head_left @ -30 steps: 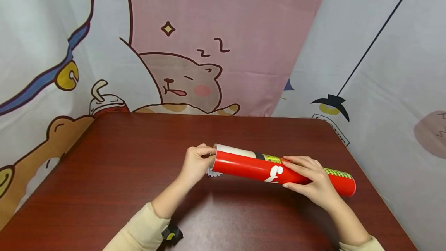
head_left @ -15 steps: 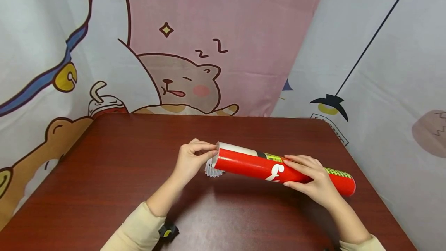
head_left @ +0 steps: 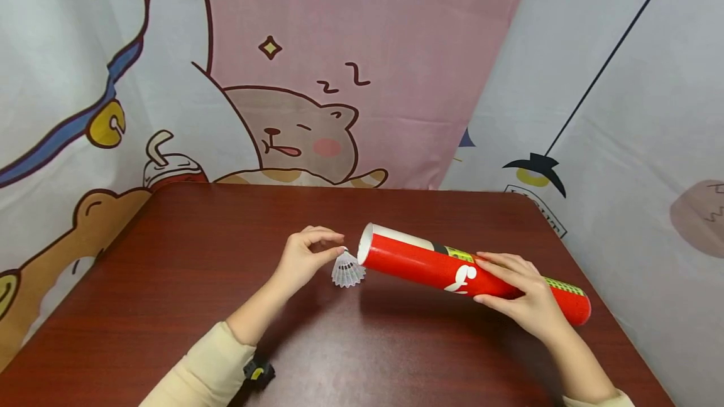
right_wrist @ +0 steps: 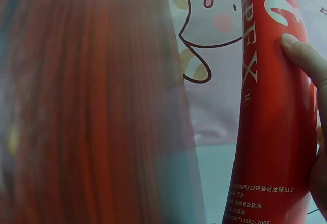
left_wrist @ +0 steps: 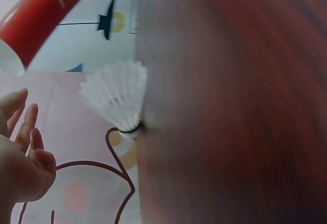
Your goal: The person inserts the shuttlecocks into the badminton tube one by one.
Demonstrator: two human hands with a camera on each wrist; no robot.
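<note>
A red shuttlecock tube (head_left: 418, 262) with white lettering is held in my right hand (head_left: 520, 294), fingers over the top and thumb on the near side. It slants, its mouth raised to the left and its other end low at the right. My left hand (head_left: 305, 259) hovers just left of that mouth, apart from it, with fingers loosely bent and nothing between them. A white shuttlecock (head_left: 347, 270) lies on its side on the table just below the left fingertips, skirt toward me; the left wrist view shows a gap between hand and shuttlecock (left_wrist: 117, 94).
The dark red-brown table (head_left: 424, 357) spreads under both arms. A cartoon-printed curtain (head_left: 418, 68) hangs behind its far edge. Near my left sleeve is a small black object (head_left: 259, 374) with a yellow mark.
My left hand has come out of the tube's mouth and drawn slightly left. The tube has shifted right with my right hand, exposing more of the shuttlecock, which stays in place.
</note>
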